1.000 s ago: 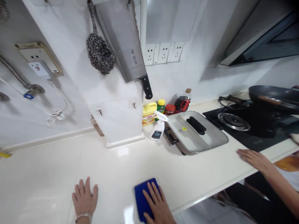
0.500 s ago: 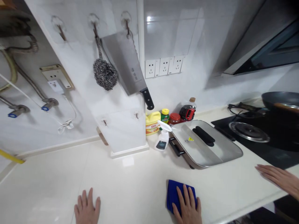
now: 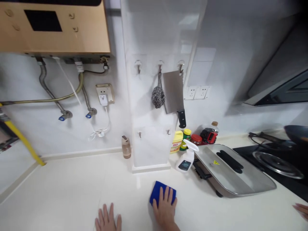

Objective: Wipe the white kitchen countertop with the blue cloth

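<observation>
The small blue folded cloth (image 3: 160,192) lies near the front edge of the glossy cream desk (image 3: 72,186), under the flat, released right hand (image 3: 165,207). Left hand (image 3: 108,220) rests open beside. It looks soft, light, easily bunched; best pinched at an edge.

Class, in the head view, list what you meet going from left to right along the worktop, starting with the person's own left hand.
Left hand → blue cloth under the right hand → spray bottle → steel lidded pan → hob burner → another person's fingertips.
</observation>
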`<act>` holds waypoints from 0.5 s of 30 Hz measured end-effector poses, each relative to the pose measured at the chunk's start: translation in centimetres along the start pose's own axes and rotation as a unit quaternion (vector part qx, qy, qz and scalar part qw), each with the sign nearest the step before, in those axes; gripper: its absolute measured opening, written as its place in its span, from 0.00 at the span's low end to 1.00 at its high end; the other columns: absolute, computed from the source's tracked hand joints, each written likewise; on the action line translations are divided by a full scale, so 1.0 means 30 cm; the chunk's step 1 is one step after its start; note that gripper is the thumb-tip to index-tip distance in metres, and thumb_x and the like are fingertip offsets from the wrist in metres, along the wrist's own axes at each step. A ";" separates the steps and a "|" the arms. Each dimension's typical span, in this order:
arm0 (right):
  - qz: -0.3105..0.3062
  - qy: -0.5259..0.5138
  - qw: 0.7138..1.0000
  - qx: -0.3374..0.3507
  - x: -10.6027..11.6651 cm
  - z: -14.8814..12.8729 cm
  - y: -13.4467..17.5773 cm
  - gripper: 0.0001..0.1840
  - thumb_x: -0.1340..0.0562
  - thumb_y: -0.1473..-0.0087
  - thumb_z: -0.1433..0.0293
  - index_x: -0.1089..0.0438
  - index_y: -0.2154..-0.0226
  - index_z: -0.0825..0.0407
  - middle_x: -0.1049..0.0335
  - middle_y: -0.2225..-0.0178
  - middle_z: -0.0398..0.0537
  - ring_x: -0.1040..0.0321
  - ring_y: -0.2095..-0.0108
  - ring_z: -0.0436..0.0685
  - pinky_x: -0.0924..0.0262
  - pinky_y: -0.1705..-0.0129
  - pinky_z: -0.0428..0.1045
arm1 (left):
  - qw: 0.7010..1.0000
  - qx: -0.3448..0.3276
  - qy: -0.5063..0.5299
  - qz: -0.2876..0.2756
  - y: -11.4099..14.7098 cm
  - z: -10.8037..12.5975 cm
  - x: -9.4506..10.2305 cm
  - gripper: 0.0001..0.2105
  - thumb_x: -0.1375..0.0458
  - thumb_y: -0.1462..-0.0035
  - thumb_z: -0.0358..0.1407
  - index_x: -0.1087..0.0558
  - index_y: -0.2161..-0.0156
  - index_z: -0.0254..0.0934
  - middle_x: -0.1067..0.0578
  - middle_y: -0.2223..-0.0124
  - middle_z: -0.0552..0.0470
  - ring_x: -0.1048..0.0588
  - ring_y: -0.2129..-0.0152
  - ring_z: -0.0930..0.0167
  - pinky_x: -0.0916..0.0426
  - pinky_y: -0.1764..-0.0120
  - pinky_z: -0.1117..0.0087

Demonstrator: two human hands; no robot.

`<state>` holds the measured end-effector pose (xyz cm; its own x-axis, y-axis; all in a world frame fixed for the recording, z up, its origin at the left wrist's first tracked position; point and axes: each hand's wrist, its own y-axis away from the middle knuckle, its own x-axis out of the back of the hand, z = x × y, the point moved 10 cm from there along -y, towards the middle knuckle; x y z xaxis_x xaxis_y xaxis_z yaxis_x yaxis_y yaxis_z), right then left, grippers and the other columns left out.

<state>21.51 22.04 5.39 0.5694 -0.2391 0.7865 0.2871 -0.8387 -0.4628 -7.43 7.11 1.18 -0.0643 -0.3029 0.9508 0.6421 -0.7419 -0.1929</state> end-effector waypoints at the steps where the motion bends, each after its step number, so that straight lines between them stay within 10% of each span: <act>1: -0.021 -0.014 0.999 0.023 -0.011 -0.065 0.019 0.32 0.45 0.41 0.51 0.47 0.38 0.43 0.50 0.36 0.54 0.55 0.37 0.74 0.57 0.41 0.79 | 1.000 -0.002 0.014 -0.001 0.000 0.002 0.007 0.30 0.57 0.41 0.46 0.40 0.37 0.35 0.47 0.31 0.39 0.58 0.33 0.54 0.59 0.35 0.44; 8: -0.088 -0.056 0.993 0.062 -0.057 -0.255 0.219 0.26 0.40 0.42 0.56 0.38 0.45 0.49 0.42 0.41 0.51 0.41 0.44 0.64 0.42 0.43 0.67 | 0.981 -0.031 0.189 -0.034 -0.014 0.057 0.008 0.28 0.58 0.37 0.44 0.43 0.37 0.31 0.52 0.30 0.34 0.61 0.33 0.53 0.55 0.36 0.44; 15: 0.008 -0.035 0.999 -0.007 0.081 0.024 0.410 0.23 0.52 0.37 0.61 0.40 0.43 0.53 0.37 0.43 0.59 0.37 0.44 0.63 0.34 0.46 0.61 | 0.950 -0.269 0.159 -0.030 0.145 0.410 -0.019 0.27 0.54 0.38 0.42 0.45 0.36 0.35 0.50 0.30 0.38 0.57 0.33 0.52 0.51 0.36 0.42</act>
<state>26.98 11.51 1.30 0.6265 -0.2174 0.7485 0.2669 -0.8424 -0.4681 4.78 11.42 2.78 -0.3699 -0.3527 0.8595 0.1534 -0.9356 -0.3179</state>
